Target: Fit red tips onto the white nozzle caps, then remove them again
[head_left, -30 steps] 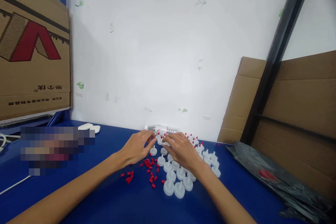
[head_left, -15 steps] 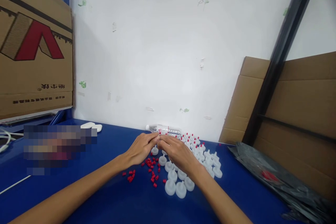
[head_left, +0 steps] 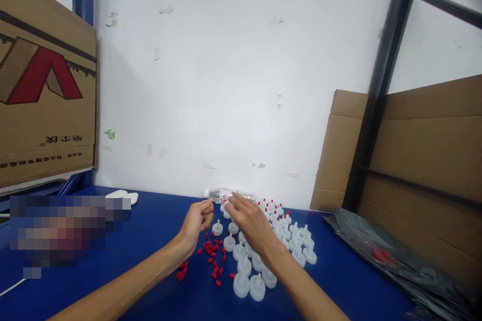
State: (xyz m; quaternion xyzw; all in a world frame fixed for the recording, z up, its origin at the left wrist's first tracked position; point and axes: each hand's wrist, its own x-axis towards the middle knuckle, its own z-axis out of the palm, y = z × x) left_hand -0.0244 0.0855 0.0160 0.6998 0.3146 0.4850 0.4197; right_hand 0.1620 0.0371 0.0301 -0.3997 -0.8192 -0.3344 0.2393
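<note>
My left hand (head_left: 196, 219) hovers over the blue table (head_left: 158, 241) with its fingers curled and thumb against the fingertips; nothing shows in it. My right hand (head_left: 249, 220) reaches forward, palm down, over a cluster of white plastic caps (head_left: 244, 265). Its fingertips are close to a cap beside a clear bottle (head_left: 226, 194) lying on its side, and its grasp is hidden. Small red caps (head_left: 211, 255) are scattered below my left hand. More white caps with red tips (head_left: 276, 209) stand to the right of the bottle.
A large cardboard box (head_left: 45, 95) stands at the left, and flattened cardboard (head_left: 422, 145) leans behind a black rack post (head_left: 376, 90) at the right. Dark plastic bags (head_left: 391, 256) lie at the right on the table. White pieces (head_left: 122, 194) sit at the back left.
My hands were together over the caps and have come apart. The left drew back with curled fingers, and the right stretched forward toward the bottle. The camera tilted slightly.
</note>
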